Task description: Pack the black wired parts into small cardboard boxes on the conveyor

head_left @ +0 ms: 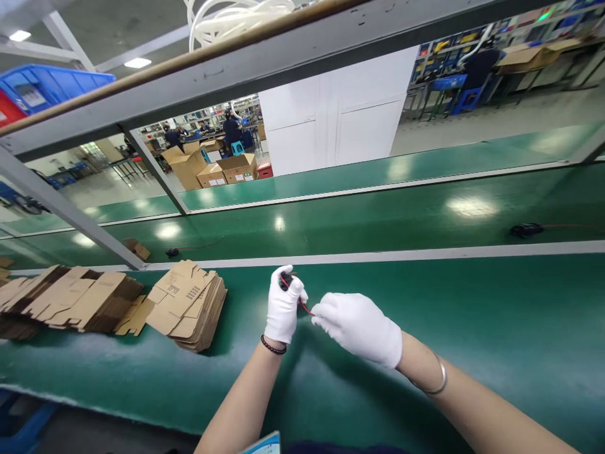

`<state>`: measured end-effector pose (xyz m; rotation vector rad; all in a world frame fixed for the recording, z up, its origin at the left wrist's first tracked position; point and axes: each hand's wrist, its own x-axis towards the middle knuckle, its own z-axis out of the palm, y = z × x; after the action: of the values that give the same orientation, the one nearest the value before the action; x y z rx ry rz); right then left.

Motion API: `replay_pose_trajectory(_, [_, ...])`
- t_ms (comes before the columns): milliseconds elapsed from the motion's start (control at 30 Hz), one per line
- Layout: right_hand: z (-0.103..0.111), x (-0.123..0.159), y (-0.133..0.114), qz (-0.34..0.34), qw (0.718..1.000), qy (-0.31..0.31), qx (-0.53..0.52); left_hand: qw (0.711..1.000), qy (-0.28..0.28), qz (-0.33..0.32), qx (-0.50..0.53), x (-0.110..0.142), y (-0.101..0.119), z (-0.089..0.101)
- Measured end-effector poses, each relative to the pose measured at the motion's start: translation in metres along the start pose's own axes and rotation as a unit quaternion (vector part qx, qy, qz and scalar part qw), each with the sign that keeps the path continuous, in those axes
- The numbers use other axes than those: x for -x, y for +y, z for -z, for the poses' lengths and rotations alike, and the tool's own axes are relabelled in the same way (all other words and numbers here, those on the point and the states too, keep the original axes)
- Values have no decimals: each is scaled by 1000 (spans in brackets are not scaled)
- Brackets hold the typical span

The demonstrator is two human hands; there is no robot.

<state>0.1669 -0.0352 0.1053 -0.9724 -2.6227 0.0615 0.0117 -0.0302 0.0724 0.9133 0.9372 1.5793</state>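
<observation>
Black part: a small, dark, rounded piece sits in the left hand, above the near green table; its finer shape is partly hidden by the glove.
Red wire: thin and bright, the wire curves over the dark piece, then sags slightly to the right – a short span shows bare between the two hands.
Left hand: white-gloved, the left hand has its fingers curled closely around the dark piece, with thumb and fingertips toward the right.
Right hand: also gloved, the right hand has its fingertips pinched together on the wire, just right of the left hand; the wire's end is hidden there.
Cardboard: a stack of flat brown boxes lies left of the hands, its top pieces fanned out and printed; more folded cardboard leans in a row farther left.
Far strip: beyond a pale rail, a black bundle with a thin reddish wire lies far right – and a smaller dark bundle lies far left.
</observation>
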Motion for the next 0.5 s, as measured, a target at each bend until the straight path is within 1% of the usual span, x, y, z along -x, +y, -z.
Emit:
replay_pose_trajectory(33, [5, -2, 0, -13, 1000, 19, -17, 999, -27, 6, -23, 2, 0, 0])
replay_pose_trajectory(100, [11, -8, 2, -69, 993, 51, -75, 992, -104, 36, -62, 6, 1, -1])
replay_pose_trajectory(167, [12, -16, 5, -140, 974, 69, -163, 980, -160, 54, -104, 10, 2, -3])
replay_pose_trajectory(200, [11, -19, 6, -171, 960, 74, -207, 976, -169, 51, -130, 10, 3, -5])
replay_pose_trajectory(233, [8, -21, 6, -194, 946, 78, -248, 973, -165, 43, -155, 11, 2, -7])
replay_pose_trajectory(267, [4, -23, 6, -211, 933, 80, -281, 972, -147, 31, -178, 10, 1, -8])
replay_pose_trajectory(333, [-3, -25, 4, -225, 916, 86, -319, 973, -82, 3, -214, 9, -5, -10])
replay_pose_trajectory(367, [-7, -25, 3, -225, 914, 93, -323, 973, -43, -8, -228, 9, -8, -11])
replay_pose_trajectory(433, [-12, -24, -2, -211, 924, 109, -301, 967, 30, -24, -251, 9, -16, -12])
replay_pose_trajectory(500, [-15, -23, -7, -180, 943, 114, -257, 963, 62, -31, -260, 11, -23, -14])
